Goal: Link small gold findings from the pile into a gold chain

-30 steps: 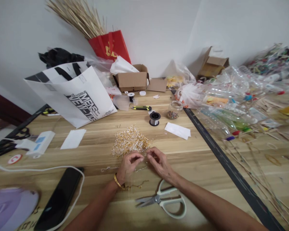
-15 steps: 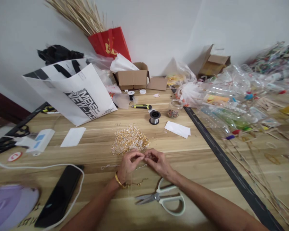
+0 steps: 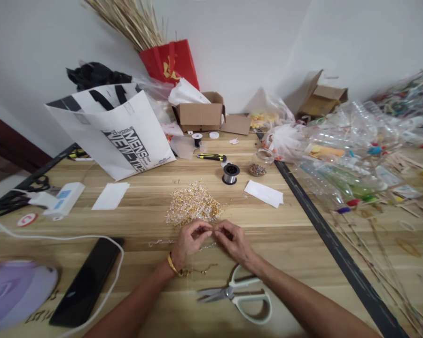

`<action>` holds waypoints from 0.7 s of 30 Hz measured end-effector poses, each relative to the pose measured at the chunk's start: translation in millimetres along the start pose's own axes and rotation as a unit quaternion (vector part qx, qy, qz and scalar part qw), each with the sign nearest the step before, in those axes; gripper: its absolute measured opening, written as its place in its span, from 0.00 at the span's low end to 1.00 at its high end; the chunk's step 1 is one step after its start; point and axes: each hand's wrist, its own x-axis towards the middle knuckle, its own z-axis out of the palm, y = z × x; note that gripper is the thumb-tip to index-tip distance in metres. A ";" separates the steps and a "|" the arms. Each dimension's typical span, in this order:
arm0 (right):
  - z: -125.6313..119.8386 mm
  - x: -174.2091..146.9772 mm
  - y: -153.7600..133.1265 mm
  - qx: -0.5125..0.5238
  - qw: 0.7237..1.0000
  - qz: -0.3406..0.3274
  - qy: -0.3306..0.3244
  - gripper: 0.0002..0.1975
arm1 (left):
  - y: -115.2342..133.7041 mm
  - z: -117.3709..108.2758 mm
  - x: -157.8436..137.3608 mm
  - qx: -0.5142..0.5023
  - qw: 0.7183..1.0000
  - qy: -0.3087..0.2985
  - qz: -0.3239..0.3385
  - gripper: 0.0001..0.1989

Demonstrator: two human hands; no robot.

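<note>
My left hand (image 3: 190, 240), with a gold bracelet (image 3: 174, 265) at its wrist, is closed in a pinch. Fingertip to fingertip with it, my right hand (image 3: 235, 241) pinches too. Whatever lies between the fingers is too small to make out. A faint thin strand seems to hang below the left hand. Just beyond both hands spreads a pile of small gold and clear beads (image 3: 192, 203). A silvery beaded strand (image 3: 161, 242) lies beside and partly behind the left hand. Nearer me are a gold chain (image 3: 202, 271) and scissors with pale handles (image 3: 229, 293), lying partly open.
Further back stand a wire spool (image 3: 230, 174), a yellow-black utility knife (image 3: 211, 157) and a glass jar of beads (image 3: 258, 166). White paper (image 3: 264, 193) lies to the right. A black phone (image 3: 88, 281) and white cable are at left. Plastic bottles (image 3: 338, 178) crowd the right side.
The camera view has shifted slightly, so background things sit further right in the picture. Both hands stay pinched together in nearly the same place, with only slight finger movement.
</note>
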 end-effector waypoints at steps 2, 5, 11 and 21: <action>0.1 0.4 1.9 0.003 1.000 -0.004 0.011 0.08 | -1.9 -1.7 0.2 0.009 1.000 0.008 -0.011 0.05; 0.1 0.6 4.9 0.015 1.000 -0.001 0.024 0.07 | -2.0 -6.6 2.5 0.037 0.999 0.024 -0.009 0.05; 0.2 -1.4 4.9 0.032 0.998 0.040 0.025 0.09 | 2.7 -15.6 7.9 0.077 0.996 0.042 -0.003 0.06; 1.3 -0.8 3.3 0.001 0.999 0.039 0.004 0.07 | 3.0 -6.0 3.3 0.116 0.992 -0.044 0.033 0.09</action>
